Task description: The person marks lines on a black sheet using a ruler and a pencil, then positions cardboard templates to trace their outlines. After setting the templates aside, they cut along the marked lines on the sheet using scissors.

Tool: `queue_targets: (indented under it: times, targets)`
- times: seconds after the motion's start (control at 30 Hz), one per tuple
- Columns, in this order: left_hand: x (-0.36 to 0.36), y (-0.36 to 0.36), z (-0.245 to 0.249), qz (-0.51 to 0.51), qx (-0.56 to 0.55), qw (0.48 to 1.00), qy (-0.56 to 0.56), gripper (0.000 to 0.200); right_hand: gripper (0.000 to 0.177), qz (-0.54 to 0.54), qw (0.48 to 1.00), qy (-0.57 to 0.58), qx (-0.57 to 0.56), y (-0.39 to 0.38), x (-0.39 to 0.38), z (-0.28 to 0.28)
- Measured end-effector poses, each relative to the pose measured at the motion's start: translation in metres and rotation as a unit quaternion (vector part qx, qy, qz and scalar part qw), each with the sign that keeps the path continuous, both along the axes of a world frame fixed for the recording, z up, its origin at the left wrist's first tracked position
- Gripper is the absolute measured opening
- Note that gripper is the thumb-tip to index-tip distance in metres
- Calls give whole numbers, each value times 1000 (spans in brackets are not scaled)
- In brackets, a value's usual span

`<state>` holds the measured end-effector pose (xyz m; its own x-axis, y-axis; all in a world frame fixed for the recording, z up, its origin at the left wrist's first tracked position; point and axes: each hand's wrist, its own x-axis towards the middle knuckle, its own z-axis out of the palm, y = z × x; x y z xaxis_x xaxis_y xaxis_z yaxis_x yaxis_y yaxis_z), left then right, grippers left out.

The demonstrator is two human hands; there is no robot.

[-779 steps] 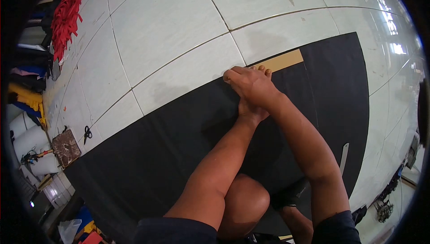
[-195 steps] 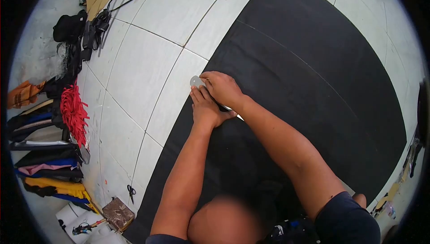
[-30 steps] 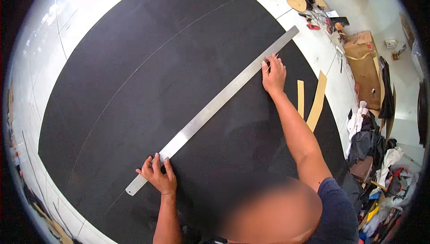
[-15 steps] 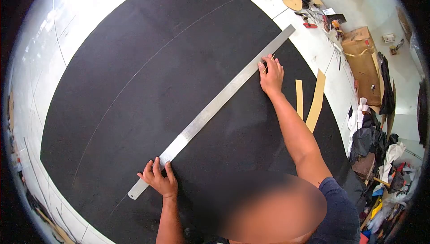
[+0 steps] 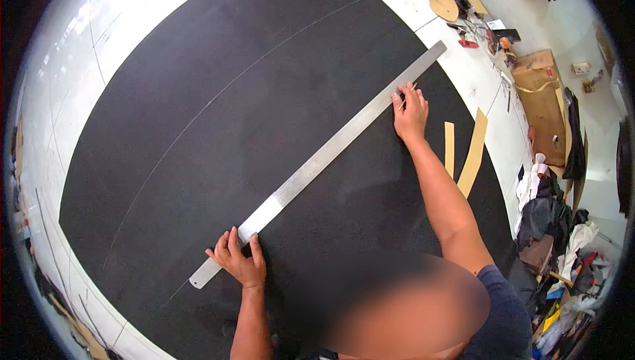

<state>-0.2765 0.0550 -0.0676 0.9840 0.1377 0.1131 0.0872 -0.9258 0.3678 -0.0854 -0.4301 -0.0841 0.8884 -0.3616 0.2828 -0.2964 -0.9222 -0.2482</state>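
A long metal ruler point(image 5: 331, 150) lies diagonally on a large black sheet point(image 5: 231, 128), which carries a thin curved line. My left hand point(image 5: 239, 257) rests across the ruler near its lower left end, fingers spread. Near the upper right end, my right hand point(image 5: 411, 112) touches the ruler's edge with its fingertips and holds a thin pale stick point(image 5: 409, 95) between its fingers. By the ruler's lower end a short, faint line shows on the sheet.
Two tan strips point(image 5: 472, 155) lie right of my right forearm. Beyond the sheet's right edge are a cardboard box point(image 5: 541, 112), scattered tools point(image 5: 468, 43) and a pile of cloth and scraps point(image 5: 542, 218). White floor tiles point(image 5: 73, 95) surround the sheet.
The view has shifted slightly, so the sheet's right side and the items there appear farther right. Both hands keep about the same places on the ruler.
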Motion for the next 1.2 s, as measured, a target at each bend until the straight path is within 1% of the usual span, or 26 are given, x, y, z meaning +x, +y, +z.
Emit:
queue_targets:
  times: [0.3,0.63,0.77,0.83,0.9,0.97,1.0,1.13,1.2]
  targets:
    - [-1,1,-3,3,0,1000,6,45,41,5,1000,8,6,-2,-1,-3]
    - [-1,0,2,2,-8,1000,10,45,40,6,1000,2,0,-3,-1,-3]
    - [1,1,2,-4,-7,1000,-13,46,38,35,999,-17,-4,-9,1,-2]
    - [4,-1,8,1,-14,1000,1,46,38,39,997,-36,-48,-11,1,-7]
    - [6,-2,11,5,-23,1000,5,45,39,45,999,-13,-12,-11,3,-3]
    - [5,-1,9,9,-25,1000,4,45,41,34,999,-11,-39,-12,2,-8]
    - [4,-2,7,10,-28,1000,0,45,44,21,999,10,-34,-11,2,-8]
    - [4,-2,6,13,-29,999,7,47,45,-5,999,41,-26,-10,2,-7]
    - [5,-2,6,12,-24,1000,9,47,45,1,999,38,-22,-10,3,-6]
